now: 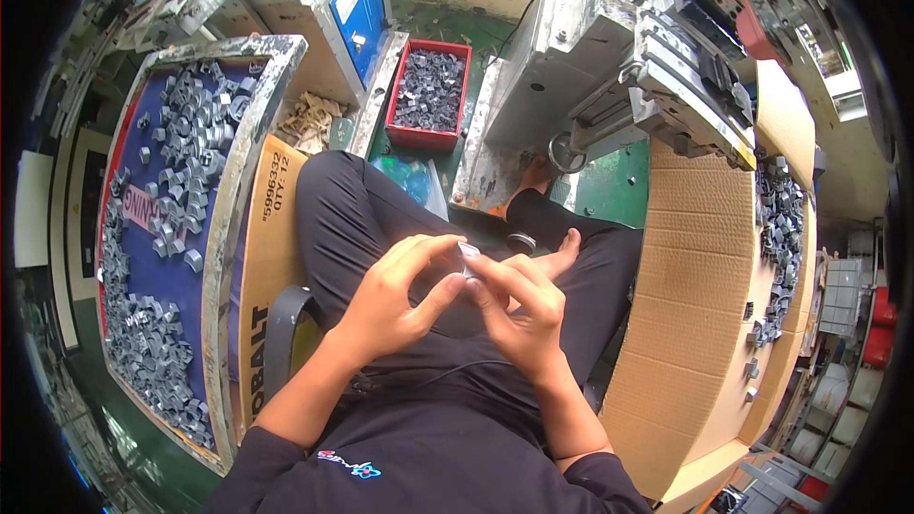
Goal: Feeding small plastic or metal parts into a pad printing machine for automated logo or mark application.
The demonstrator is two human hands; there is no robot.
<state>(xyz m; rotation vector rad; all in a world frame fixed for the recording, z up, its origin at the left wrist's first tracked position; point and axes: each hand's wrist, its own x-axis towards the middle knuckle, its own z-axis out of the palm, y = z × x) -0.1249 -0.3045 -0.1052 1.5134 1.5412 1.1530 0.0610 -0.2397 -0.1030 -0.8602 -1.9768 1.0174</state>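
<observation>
Above my lap, a small light-grey curved part (468, 251) is pinched between the fingertips of both hands; the fingers hide much of it. From the left, my left hand (402, 287) closes on it with thumb and forefinger. My right hand (522, 303) grips its other side in the same way. Similar grey curved parts (181, 171) lie scattered and heaped on a blue-surfaced, framed tray (211, 324) to my left. More such grey parts (781, 238) sit in an open cardboard box (681, 324) on my right.
Ahead on the green floor stands a red crate (424, 138) of dark grey parts. Machines with metal bodies (562, 48) rise ahead and to the right, one with a handwheel (568, 152). A cardboard panel (262, 219) stands between my left leg and the tray.
</observation>
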